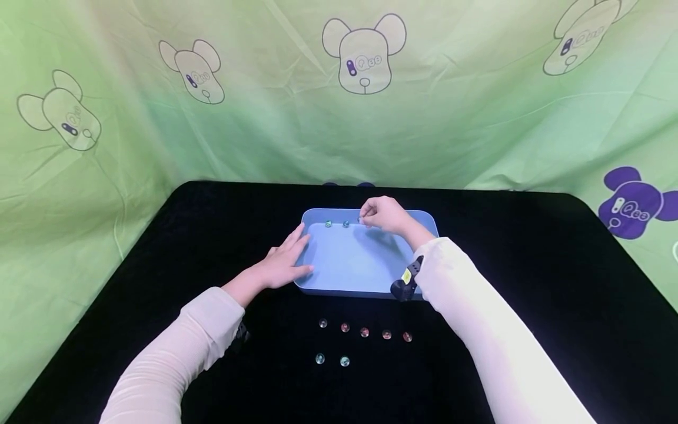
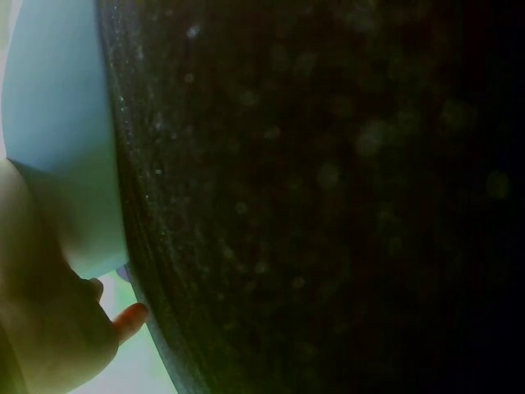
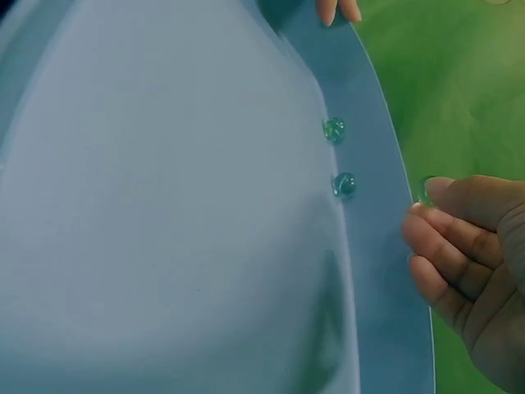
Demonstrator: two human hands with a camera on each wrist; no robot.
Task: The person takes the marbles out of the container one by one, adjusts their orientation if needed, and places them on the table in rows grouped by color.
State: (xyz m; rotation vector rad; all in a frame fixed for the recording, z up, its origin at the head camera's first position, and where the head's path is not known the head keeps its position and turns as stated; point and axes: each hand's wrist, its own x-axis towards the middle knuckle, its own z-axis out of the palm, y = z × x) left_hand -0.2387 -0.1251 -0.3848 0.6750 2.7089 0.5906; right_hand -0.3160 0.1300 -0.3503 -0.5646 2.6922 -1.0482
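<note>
A shallow blue tray (image 1: 344, 262) lies on the black table. My left hand (image 1: 283, 263) rests on its left rim with fingers spread and straight; in the left wrist view the hand (image 2: 57, 328) lies against the tray's outer wall (image 2: 70, 107). Over the tray's far side, my right hand (image 1: 385, 215) pinches a greenish glass marble (image 3: 424, 190) between thumb and fingertips. Two more marbles sit inside along the far wall, a green marble (image 1: 328, 224) and a blue-green marble (image 1: 346, 224), both left of the right hand.
In front of the tray, a row of several clear and reddish marbles (image 1: 365, 333) lies on the black tabletop (image 1: 503, 265). Nearer still are two bluish-green marbles (image 1: 345, 361). A green curtain (image 1: 275, 135) with bear prints hangs behind the table.
</note>
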